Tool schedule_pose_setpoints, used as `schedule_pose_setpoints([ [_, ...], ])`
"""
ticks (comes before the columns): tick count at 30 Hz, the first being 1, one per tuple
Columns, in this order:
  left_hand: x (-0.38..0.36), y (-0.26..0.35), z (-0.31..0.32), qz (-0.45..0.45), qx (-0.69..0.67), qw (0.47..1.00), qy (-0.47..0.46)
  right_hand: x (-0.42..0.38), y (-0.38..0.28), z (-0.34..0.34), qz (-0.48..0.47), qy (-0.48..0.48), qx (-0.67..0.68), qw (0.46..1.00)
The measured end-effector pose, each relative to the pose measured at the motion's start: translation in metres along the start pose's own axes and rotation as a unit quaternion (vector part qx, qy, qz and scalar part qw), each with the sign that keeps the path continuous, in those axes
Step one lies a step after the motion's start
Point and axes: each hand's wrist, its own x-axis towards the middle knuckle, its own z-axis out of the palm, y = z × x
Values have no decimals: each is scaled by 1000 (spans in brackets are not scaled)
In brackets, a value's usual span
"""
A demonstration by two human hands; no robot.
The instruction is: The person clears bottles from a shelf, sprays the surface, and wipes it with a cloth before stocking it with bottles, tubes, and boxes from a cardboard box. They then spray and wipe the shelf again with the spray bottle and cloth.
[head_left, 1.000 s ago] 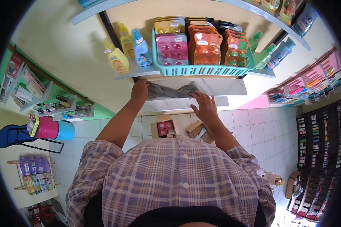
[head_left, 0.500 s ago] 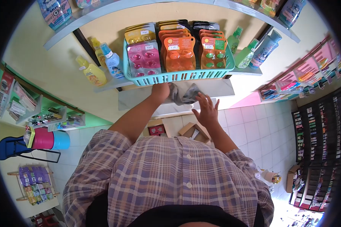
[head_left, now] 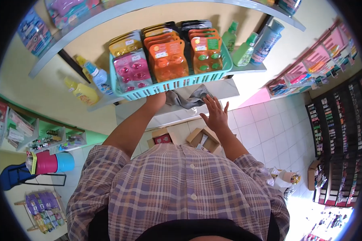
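Relative to the earlier frame, the basket (head_left: pixel 177 84) and left hand (head_left: pixel 156 99) lie farther left in view, the right hand (head_left: pixel 217 117) nearly keeps its place, and the cloth (head_left: pixel 191 101) stretches longer between them. It lies bunched on the lower shelf (head_left: pixel 223 89), upper centre of the frame, just below the basket. I judge it light, soft and limp, neither fragile nor slippery; from my remote seat, I favour a flat palm over the bunched middle, or a pinch at the right-hand end. The right hand is spread, its fingertips at that end. The left hand's fingers pass out of sight beneath the basket, so I cannot tell their grip. Also obscured: the cloth's left end; the floor box (head_left: pixel 205 140), partly behind the shirt (head_left: pixel 181 180); and the lower right, lost in glare.
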Motion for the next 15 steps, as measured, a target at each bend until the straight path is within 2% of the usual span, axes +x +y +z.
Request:
schedule_pose_setpoints([
  [4, 22, 37, 25, 8, 54, 998, 41, -6, 16, -6, 36, -11, -3, 999],
  [5, 28, 49, 27, -66, 13, 997, -37, -7, 23, -8, 58, -7, 1, 998],
  [8, 44, 66, 60, -89, 40, 995, -13, -6, 46, -17, 100, -3, 2, 995],
  [9, 46, 70, 69, -30, 58, 998, 24, -5, 56, -19, 115, -6, 1, 993],
  [12, 65, 88, 94, -23, 23, 999, 13, -2, 84, -25, 120, 5, -7, 993],
  [14, 77, 108, 106, 9, 39, 998, 47, 1, 101, -29, 126, 0, -5, 992],
  [15, 83, 118, 109, -20, 60, 998, 5, 2, 108, -32, 121, -14, -6, 992],
])
